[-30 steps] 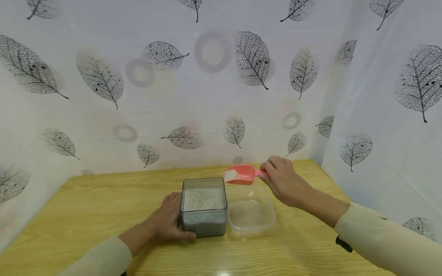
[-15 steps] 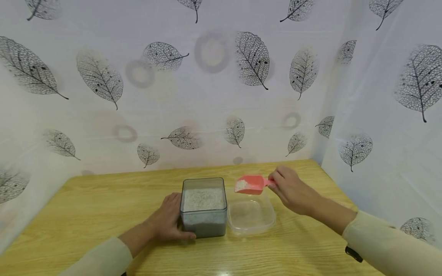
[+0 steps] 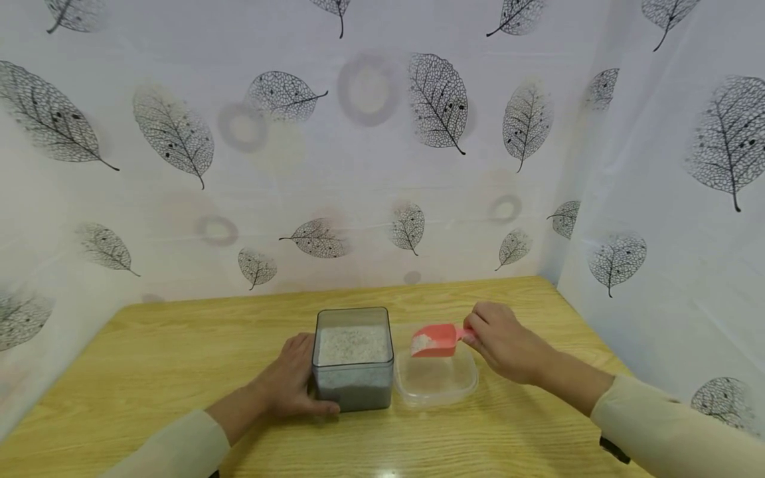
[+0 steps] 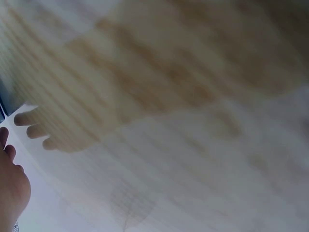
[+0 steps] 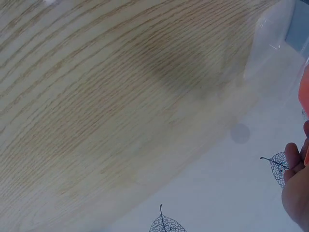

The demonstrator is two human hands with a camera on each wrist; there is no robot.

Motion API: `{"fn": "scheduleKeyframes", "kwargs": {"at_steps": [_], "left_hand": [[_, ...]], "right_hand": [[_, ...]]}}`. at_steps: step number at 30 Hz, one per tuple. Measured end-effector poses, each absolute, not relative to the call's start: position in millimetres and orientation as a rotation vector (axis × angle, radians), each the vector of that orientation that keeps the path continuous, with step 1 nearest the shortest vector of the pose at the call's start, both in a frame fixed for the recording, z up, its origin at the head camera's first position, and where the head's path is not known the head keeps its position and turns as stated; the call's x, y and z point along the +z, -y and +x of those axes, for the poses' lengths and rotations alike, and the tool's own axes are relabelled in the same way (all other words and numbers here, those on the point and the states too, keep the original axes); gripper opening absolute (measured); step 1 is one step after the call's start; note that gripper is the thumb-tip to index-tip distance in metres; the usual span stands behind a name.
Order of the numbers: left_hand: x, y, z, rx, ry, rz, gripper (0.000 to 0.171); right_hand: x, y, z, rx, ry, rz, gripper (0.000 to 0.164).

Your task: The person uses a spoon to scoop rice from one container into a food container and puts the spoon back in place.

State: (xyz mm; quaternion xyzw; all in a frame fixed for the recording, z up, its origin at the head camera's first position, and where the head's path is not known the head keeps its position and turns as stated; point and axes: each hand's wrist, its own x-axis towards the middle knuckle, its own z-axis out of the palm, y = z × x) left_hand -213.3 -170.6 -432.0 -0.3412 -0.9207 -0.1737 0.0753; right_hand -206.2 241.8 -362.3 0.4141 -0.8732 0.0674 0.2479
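Right hand (image 3: 508,342) grips the pink scoop (image 3: 442,338), fingers clenched on its handle; the scoop, bearing white grains (image 3: 421,343), is above the clear container (image 3: 427,399). Left hand (image 3: 293,382) holds the gray bin (image 3: 354,392). Hazard: off-centre tipping could scatter grains across the table (image 3: 179,372).

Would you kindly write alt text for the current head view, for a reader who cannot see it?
A person's right hand holds a pink scoop of pale grains over a clear container on a wood-grain table. The left hand touches an adjacent gray bin of similar grains; leaf-patterned sheeting hangs behind.
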Motion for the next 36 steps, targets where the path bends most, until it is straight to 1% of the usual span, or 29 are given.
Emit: {"fn": "scheduleKeyframes", "kwargs": {"at_steps": [6,18,23,32,36], "left_hand": [[-431.3,169.9,-213.1,-0.523,2.722,-1.038,0.113],[-431.3,169.4,-212.9,-0.505,2.728,-1.028,0.114],[-431.7,167.3,-212.8,-0.521,2.730,-1.030,0.115],[-428.9,165.6,-211.0,-0.488,2.738,-1.024,0.114],[-429.3,165.9,-211.5,-0.492,2.744,-1.025,0.114]], "right_hand": [[-365.6,-239.2,-204.4,0.155,2.371,1.198,0.016],[-365.8,-227.3,-211.2,0.093,2.262,1.325,0.015],[-365.2,-220.3,-211.2,0.059,2.246,1.351,0.014],[-367.1,-212.5,-212.2,0.000,2.249,1.354,0.020],[-368.4,-211.8,-212.9,-0.017,2.260,1.341,0.019]]}}
